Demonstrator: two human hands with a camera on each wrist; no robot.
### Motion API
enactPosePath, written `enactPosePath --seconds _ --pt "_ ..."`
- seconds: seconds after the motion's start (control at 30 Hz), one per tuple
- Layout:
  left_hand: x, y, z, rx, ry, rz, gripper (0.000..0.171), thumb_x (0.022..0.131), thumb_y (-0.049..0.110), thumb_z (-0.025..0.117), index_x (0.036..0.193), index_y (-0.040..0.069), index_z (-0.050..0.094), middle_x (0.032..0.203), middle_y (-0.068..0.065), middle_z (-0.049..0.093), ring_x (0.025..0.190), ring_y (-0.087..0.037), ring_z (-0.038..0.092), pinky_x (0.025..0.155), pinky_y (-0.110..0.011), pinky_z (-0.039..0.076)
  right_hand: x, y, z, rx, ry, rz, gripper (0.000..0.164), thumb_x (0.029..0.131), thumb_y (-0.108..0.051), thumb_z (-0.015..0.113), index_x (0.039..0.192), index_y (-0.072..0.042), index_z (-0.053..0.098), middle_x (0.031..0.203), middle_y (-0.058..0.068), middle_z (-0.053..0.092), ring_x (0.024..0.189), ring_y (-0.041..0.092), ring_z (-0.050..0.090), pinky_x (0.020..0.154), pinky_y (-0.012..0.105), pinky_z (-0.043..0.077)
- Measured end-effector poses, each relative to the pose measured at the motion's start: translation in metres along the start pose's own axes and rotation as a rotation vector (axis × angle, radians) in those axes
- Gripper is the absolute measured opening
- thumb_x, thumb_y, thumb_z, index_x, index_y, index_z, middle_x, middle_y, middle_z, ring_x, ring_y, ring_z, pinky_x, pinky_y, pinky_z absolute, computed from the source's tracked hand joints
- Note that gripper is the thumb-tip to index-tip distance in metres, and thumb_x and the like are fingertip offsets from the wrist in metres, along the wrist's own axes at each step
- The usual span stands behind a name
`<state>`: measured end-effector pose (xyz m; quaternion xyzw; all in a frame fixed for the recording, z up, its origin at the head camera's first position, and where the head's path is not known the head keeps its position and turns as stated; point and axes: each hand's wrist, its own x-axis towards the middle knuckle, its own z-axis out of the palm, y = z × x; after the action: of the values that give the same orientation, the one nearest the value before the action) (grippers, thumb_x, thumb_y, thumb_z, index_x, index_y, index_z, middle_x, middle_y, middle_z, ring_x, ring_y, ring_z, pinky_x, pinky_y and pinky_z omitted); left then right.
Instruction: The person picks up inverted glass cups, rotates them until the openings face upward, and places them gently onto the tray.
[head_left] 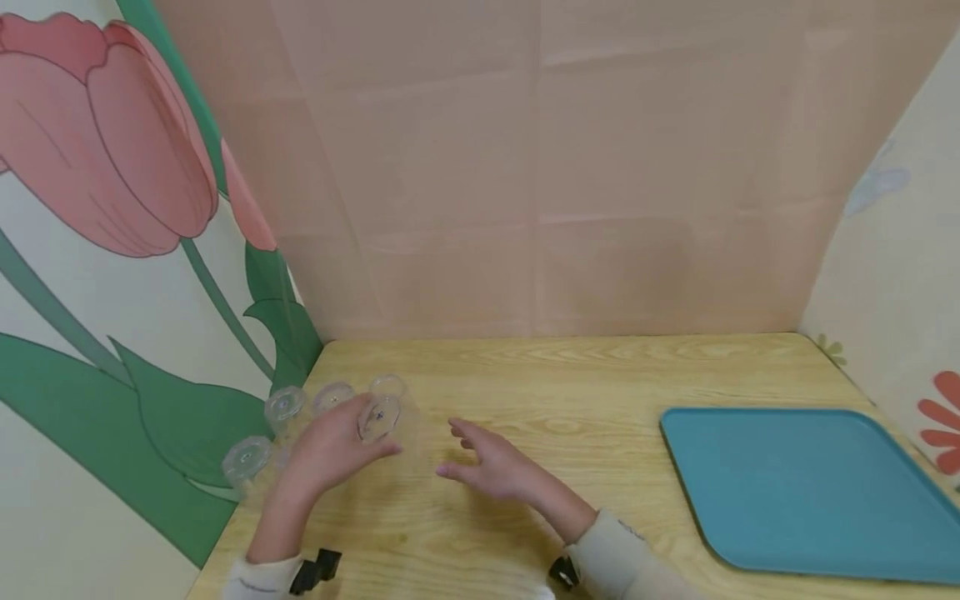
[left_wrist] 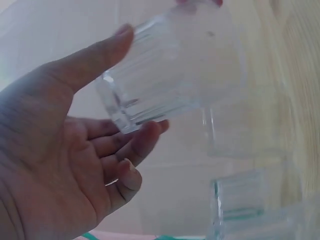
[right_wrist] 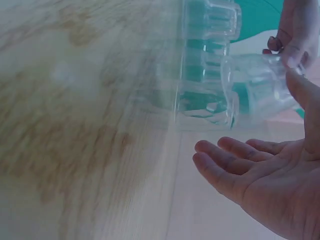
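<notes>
Pinched between the thumb and fingers of my left hand (head_left: 330, 446) is a clear cup (head_left: 381, 419), its base up and mouth toward the table. In the left wrist view the held cup (left_wrist: 165, 70) is tilted, gripped near its base. My right hand (head_left: 491, 465) is apart to the right, fingers extended and touching nothing. From the right wrist view, the held cup (right_wrist: 260, 85) is above that hand's open palm. Several more clear cups (head_left: 285, 405) stand upside down around and behind my left hand, some partly hidden by it.
The wooden table (head_left: 585, 383) carries a blue tray (head_left: 810, 492) at the right. A wall with painted tulips (head_left: 112, 150) borders the left side, close to the cups. Pinkish sheeting (head_left: 555, 183) hangs along the table's back edge.
</notes>
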<state>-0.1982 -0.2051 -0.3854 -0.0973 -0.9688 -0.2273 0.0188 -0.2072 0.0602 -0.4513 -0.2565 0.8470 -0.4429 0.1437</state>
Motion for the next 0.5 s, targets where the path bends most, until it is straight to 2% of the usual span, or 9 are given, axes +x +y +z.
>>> enactPosePath --seconds 0.17,0.37,0.5 --pt "0.001 0.011 0.001 -0.133 0.076 -0.066 0.095 0.08 0.057 0.081 0.147 0.0 0.047 0.117 -0.016 0.068 0.095 -0.026 0.067 0.078 -0.045 0.057 0.003 0.0 -0.005 0.136 0.015 0.006 0.084 0.098 -0.048 0.064 0.16 -0.007 0.024 0.156 0.017 0.042 0.137 0.037 0.049 0.112 0.053 0.041" --pt "0.003 0.024 0.007 -0.288 0.104 -0.091 0.09 0.08 0.053 0.083 0.148 0.004 0.049 0.105 -0.009 0.068 0.09 -0.022 0.062 0.071 -0.035 0.054 0.005 -0.003 -0.013 0.365 0.06 0.011 0.084 0.098 -0.042 0.066 0.16 -0.007 0.022 0.154 0.015 0.044 0.136 0.035 0.051 0.108 0.049 0.046" --pt "0.005 0.03 0.012 -0.413 0.109 -0.074 0.088 0.081 0.052 0.082 0.148 0.005 0.049 0.108 -0.01 0.067 0.091 -0.021 0.062 0.069 -0.032 0.053 0.005 -0.004 -0.018 0.482 0.068 -0.007 0.079 0.1 -0.039 0.064 0.16 -0.006 0.024 0.153 0.017 0.045 0.136 0.036 0.05 0.111 0.05 0.043"
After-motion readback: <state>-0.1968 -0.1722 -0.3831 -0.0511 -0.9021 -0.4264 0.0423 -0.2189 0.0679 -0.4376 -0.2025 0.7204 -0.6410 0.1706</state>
